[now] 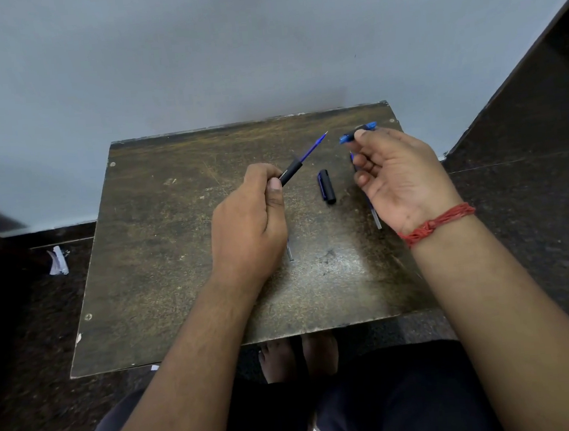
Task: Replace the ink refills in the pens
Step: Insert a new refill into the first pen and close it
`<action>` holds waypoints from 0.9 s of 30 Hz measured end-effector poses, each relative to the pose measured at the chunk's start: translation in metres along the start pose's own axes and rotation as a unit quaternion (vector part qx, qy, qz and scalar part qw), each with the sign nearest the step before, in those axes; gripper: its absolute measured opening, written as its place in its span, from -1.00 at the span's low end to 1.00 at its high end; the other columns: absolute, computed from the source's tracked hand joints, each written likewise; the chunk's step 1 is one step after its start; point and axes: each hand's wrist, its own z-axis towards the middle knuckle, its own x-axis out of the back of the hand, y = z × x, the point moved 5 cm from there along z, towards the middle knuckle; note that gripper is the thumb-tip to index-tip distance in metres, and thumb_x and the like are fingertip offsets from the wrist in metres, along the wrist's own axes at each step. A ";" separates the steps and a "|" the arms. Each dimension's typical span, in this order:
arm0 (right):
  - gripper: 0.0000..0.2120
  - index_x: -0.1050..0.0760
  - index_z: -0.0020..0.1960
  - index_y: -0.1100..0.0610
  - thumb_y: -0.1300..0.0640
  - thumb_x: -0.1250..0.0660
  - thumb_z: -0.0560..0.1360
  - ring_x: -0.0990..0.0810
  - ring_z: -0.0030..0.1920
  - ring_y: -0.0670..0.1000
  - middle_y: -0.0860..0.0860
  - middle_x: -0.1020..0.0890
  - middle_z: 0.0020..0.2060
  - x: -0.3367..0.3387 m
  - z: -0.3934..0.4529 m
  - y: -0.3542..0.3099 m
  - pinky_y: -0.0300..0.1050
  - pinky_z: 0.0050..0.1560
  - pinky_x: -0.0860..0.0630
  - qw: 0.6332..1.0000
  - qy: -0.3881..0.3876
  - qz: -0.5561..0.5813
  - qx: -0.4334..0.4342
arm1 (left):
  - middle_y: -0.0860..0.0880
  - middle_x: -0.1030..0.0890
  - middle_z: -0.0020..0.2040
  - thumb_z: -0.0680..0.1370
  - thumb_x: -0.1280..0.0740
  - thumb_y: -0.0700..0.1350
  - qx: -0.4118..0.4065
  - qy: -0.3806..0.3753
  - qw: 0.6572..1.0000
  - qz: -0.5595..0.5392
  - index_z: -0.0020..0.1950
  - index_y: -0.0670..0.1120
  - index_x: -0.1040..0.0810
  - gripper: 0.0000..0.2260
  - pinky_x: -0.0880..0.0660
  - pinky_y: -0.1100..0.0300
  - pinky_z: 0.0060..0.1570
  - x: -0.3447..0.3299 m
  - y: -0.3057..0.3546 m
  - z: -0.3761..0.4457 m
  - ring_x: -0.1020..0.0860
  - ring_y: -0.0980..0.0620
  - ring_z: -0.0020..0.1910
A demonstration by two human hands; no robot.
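The left hand (pixel 248 225) grips a black pen barrel (pixel 289 173) with a blue refill (pixel 314 145) sticking out of its far end, tip pointing far and right. The right hand (pixel 400 177), well apart from it, pinches the blue-and-black tip section (pixel 360 132) between thumb and fingers. The likely next step is screwing that section over the refill, and a skewed approach could bend the thin tip or cross the threads. The refill looks loosely seated, so tilting the barrel down may let it slide out. On the counter (pixel 177 259) a black cap (pixel 327 187) lies between the hands and could roll off if knocked; a spare refill (pixel 376 219) lies partly under the right hand, another thin one (pixel 289 251) under the left.
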 end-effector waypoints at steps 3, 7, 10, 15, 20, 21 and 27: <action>-0.85 -0.55 0.06 0.18 0.26 -0.41 0.50 -0.51 -0.32 -0.08 0.09 -0.68 -0.17 0.001 0.000 -0.003 -0.23 -0.36 -0.36 1.000 0.002 0.017 0.009 | 0.15 -0.38 -0.43 0.66 -0.11 -0.05 -0.003 -0.009 1.000 -0.002 0.05 -0.07 -0.48 -0.81 -0.22 0.19 -0.42 -0.001 0.001 0.000 -0.41 0.17 -0.45; -0.90 -0.58 -0.01 0.15 0.28 -0.41 0.50 -0.53 -0.29 -0.06 0.11 -0.68 -0.14 -0.002 -0.002 -0.006 -0.23 -0.36 -0.39 0.999 -0.015 0.013 0.037 | 0.15 -0.37 -0.44 0.66 -0.11 -0.05 -0.013 -0.019 1.000 -0.004 0.04 -0.05 -0.48 -0.82 -0.26 0.19 -0.45 -0.001 0.002 0.000 -0.39 0.17 -0.47; -0.92 -0.59 -0.06 0.13 0.29 -0.40 0.50 -0.52 -0.27 -0.07 0.12 -0.68 -0.13 -0.006 -0.003 -0.008 -0.22 -0.35 -0.38 0.997 -0.027 -0.028 0.062 | 0.15 -0.37 -0.43 0.66 -0.12 -0.07 -0.015 -0.022 1.000 -0.008 0.04 -0.05 -0.48 -0.84 -0.30 0.16 -0.46 -0.002 0.003 0.000 -0.39 0.17 -0.47; -0.89 -0.62 -0.13 0.05 0.24 -0.42 0.48 -0.55 -0.21 -0.06 0.04 -0.69 -0.16 -0.008 -0.005 -0.008 -0.16 -0.28 -0.39 0.989 -0.043 -0.103 0.097 | 0.15 -0.38 -0.42 0.66 -0.14 -0.09 -0.017 -0.023 1.000 -0.003 0.04 -0.07 -0.48 -0.85 -0.33 0.14 -0.45 -0.001 0.004 0.000 -0.41 0.15 -0.45; -0.92 -0.65 -0.12 0.03 0.17 -0.44 0.41 -0.58 -0.18 -0.08 0.00 -0.69 -0.15 -0.014 -0.008 -0.006 -0.13 -0.25 -0.41 0.978 -0.075 -0.161 0.106 | 0.15 -0.37 -0.42 0.66 -0.13 -0.09 -0.020 -0.026 0.999 -0.002 0.05 -0.08 -0.48 -0.85 -0.28 0.17 -0.46 -0.002 0.006 0.000 -0.40 0.16 -0.46; -0.91 -0.65 -0.11 0.04 0.17 -0.43 0.40 -0.58 -0.18 -0.09 -0.01 -0.70 -0.15 -0.017 -0.010 -0.004 -0.13 -0.25 -0.41 0.975 -0.092 -0.177 0.103 | 0.15 -0.37 -0.42 0.66 -0.13 -0.09 -0.020 -0.026 0.999 -0.003 0.05 -0.08 -0.48 -0.85 -0.28 0.17 -0.46 -0.002 0.006 0.000 -0.40 0.17 -0.47; -0.92 -0.64 -0.12 0.04 0.19 -0.40 0.42 -0.60 -0.18 -0.07 0.00 -0.72 -0.21 -0.029 -0.016 0.002 -0.13 -0.28 -0.42 0.965 -0.157 -0.191 0.086 | 0.13 -0.38 -0.42 0.66 -0.12 -0.07 -0.018 -0.024 1.000 -0.010 0.06 -0.07 -0.47 -0.83 -0.31 0.13 -0.46 -0.003 0.005 -0.001 -0.41 0.15 -0.46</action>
